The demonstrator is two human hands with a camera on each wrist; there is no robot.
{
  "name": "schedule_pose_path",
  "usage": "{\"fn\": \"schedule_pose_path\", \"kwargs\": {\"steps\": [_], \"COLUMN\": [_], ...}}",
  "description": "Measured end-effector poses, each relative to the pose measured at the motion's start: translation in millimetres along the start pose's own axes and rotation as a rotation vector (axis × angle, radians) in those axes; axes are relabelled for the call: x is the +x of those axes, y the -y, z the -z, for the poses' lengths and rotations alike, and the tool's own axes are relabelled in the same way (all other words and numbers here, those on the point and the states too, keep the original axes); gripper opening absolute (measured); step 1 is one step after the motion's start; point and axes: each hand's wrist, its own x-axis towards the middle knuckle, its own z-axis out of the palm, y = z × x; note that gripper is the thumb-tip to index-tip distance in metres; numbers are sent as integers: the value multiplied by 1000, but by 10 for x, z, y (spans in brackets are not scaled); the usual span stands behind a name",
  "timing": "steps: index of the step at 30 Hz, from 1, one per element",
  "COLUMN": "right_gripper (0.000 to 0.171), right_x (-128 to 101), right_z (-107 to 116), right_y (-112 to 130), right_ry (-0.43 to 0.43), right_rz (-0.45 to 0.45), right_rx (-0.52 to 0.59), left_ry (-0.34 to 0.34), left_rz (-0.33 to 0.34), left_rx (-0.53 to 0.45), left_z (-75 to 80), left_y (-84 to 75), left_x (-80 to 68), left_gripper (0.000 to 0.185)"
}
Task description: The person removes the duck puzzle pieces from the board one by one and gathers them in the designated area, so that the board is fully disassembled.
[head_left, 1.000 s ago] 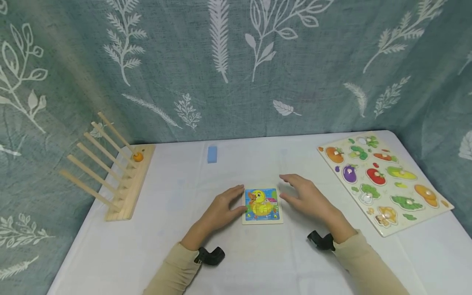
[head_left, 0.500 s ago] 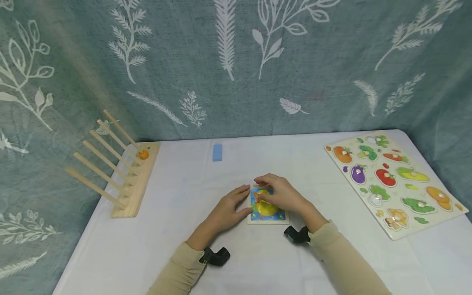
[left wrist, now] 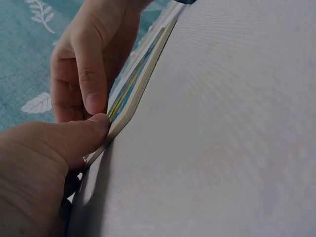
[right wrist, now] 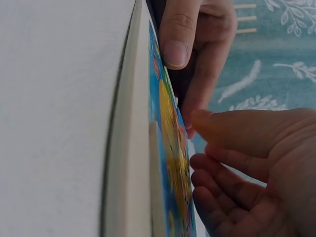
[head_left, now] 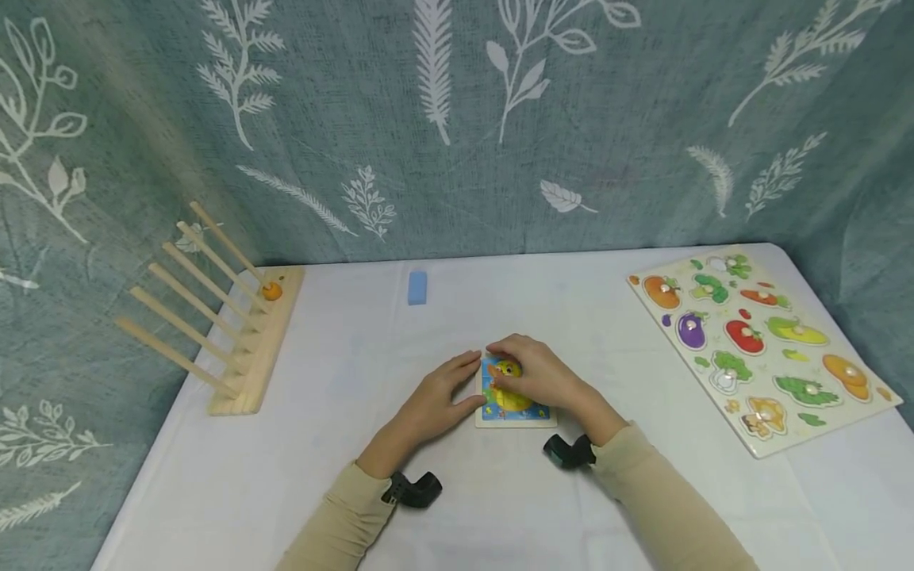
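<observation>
A small square duck puzzle (head_left: pixel 516 413) in a pale frame lies flat on the white table in front of me. My left hand (head_left: pixel 437 401) rests beside its left edge, thumb (left wrist: pixel 84 136) pressed against the frame's side and fingers fairly straight. My right hand (head_left: pixel 537 374) lies over the puzzle with bent fingers (left wrist: pixel 91 79), and a fingertip touches the picture near its top left corner. In the right wrist view the puzzle (right wrist: pixel 165 143) is seen edge-on. My right thumb and fingers (right wrist: pixel 232 168) hover just off its face with nothing between them.
A large vegetable peg puzzle (head_left: pixel 760 345) lies at the right of the table. A wooden rack (head_left: pixel 246 349) with several slanted rods and an orange bead (head_left: pixel 270 291) stands at the left. A small blue block (head_left: pixel 417 287) lies further back. A leaf-patterned curtain hangs behind.
My right hand moved left from beside the puzzle onto its face and stays over its upper left part. The left hand kept its place at the left edge.
</observation>
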Motion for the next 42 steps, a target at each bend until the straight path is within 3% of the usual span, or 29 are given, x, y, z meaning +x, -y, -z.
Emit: {"fn": "schedule_pose_path", "kwargs": {"steps": [19,31,42], "right_gripper": [42,38,24], "right_x": [0,14,13], "right_z": [-52,-77,-91], "right_y": [48,18,-63], "right_ry": [18,0,-102], "right_rz": [-2,2,42], "right_rx": [-92,-37,49], "left_ry": [-14,-11,-17], "left_rz": [-1,10,-2], "left_rx": [-6,-11,-9], "left_z": [-6,2,6], "left_y": [-4,-23,-23], "left_x": [8,-3,-5], "left_gripper": [61,61,61]}}
